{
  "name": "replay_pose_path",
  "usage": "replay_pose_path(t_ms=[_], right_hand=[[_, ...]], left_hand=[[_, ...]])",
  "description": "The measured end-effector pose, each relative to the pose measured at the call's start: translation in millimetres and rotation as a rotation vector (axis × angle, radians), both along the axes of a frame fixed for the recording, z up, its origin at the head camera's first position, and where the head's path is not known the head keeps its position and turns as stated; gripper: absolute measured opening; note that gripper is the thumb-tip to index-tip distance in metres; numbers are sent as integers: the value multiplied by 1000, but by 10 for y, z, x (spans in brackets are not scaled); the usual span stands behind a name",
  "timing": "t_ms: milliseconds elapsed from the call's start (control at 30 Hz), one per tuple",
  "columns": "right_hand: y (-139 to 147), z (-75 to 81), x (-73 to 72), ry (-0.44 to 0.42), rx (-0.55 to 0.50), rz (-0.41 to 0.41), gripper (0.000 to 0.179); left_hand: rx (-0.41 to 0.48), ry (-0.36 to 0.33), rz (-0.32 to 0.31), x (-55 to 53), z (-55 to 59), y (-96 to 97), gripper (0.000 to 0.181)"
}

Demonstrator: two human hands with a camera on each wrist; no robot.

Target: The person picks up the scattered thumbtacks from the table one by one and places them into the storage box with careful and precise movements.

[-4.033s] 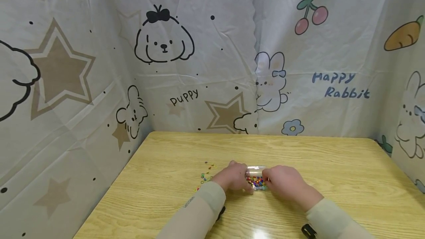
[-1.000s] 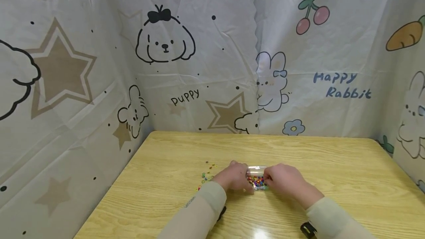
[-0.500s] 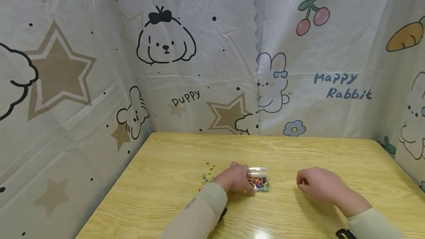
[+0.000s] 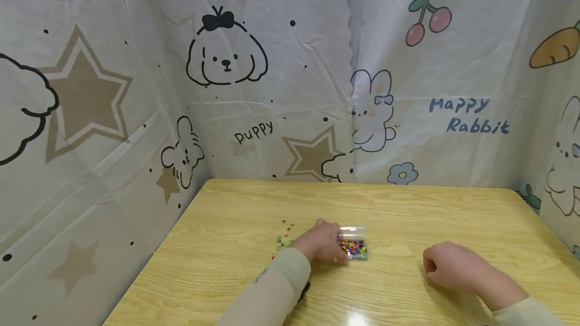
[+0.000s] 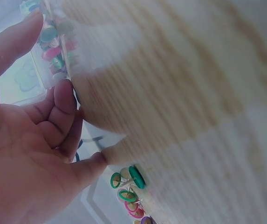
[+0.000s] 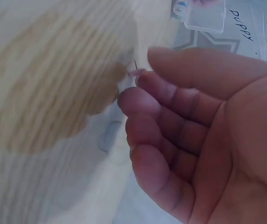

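Note:
A clear plastic box of colourful thumbtacks stands on the table, its clear lid raised. My left hand grips the box's left end; in the left wrist view the thumb and curled fingers hold its edges. Well to the right, my right hand is low over the table with loosely curled fingers. In the right wrist view, a blurred pinkish thumbtack is at the index fingertip, with the thumb tip apart from it. The head view hides that tack behind the hand.
Several loose thumbtacks lie scattered left of the left hand, some shown point up in the left wrist view. The wooden table ends at a printed curtain behind and at both sides.
My right hand has left the box's right end and moved right and nearer, down to the table, uncovering the box's contents. The left hand has kept its hold on the box.

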State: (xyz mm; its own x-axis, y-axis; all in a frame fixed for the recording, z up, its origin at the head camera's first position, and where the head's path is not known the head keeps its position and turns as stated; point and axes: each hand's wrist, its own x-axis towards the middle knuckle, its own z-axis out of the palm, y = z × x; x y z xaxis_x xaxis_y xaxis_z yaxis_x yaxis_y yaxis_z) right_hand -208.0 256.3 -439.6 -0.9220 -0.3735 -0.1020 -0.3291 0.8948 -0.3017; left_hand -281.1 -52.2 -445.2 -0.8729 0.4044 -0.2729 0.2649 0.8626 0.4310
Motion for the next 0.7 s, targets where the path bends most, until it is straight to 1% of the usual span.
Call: replay_pose_path(t_ms=[167, 400, 533, 700], right_hand=[[-11, -62, 6, 32, 6, 3, 30], [-75, -85, -14, 78, 30, -3, 32], [-193, -80, -51, 107, 19, 9, 30], [-422, -25, -108, 137, -19, 9, 25]], left_hand=[[2, 1, 2, -5, -3, 7, 47], [2, -5, 11, 1, -1, 9, 46], [-1, -3, 16, -5, -3, 15, 46], [5, -1, 21, -5, 2, 16, 47]])
